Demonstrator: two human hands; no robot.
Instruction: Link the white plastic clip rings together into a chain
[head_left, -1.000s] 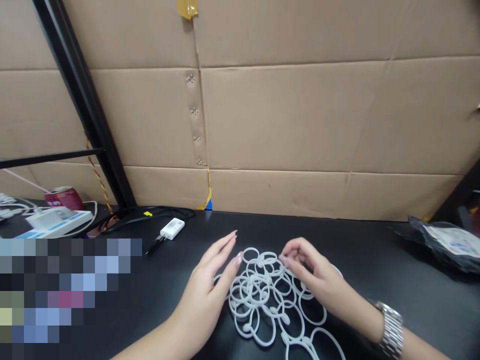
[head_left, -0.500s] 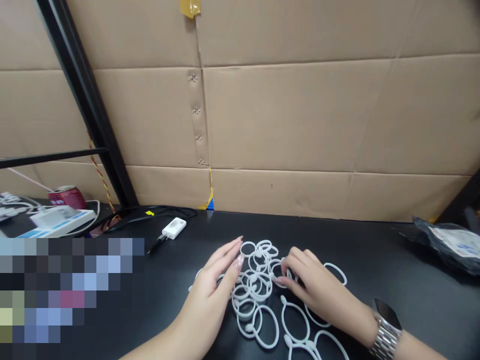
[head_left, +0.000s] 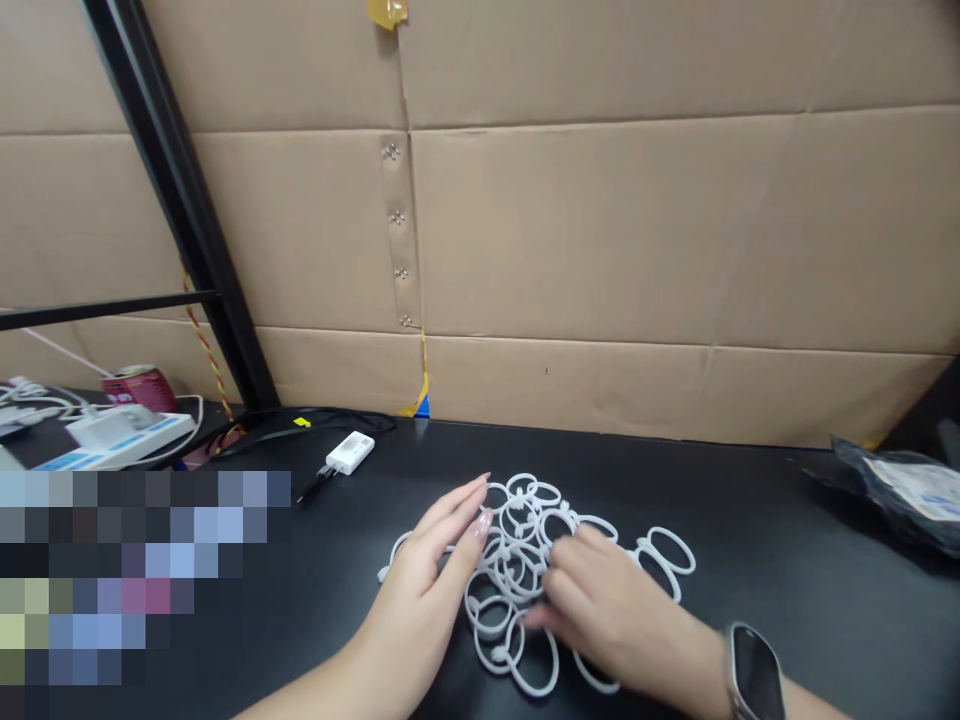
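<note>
A pile of several white plastic rings (head_left: 525, 540) lies tangled on the black table (head_left: 750, 560). My left hand (head_left: 431, 575) rests flat at the pile's left edge, fingers stretched out and together, a ring partly under it. My right hand (head_left: 611, 615) lies palm down over the pile's right part, fingers spread and slightly blurred, covering some rings. A watch with a dark face (head_left: 754, 670) is on my right wrist. A few rings (head_left: 667, 550) lie loose to the right of the pile.
A cardboard wall (head_left: 600, 230) stands behind the table. A small white device with a cable (head_left: 349, 453) lies at the left rear, beside a power strip (head_left: 112, 435) and a red can (head_left: 139, 385). A black plastic bag (head_left: 900, 490) sits at the far right. A black frame post (head_left: 180, 210) slants at the left.
My right hand has turned palm down and slid left over the rings, pushing them together. My left hand has stayed at the pile's left edge, moving slightly forward.
</note>
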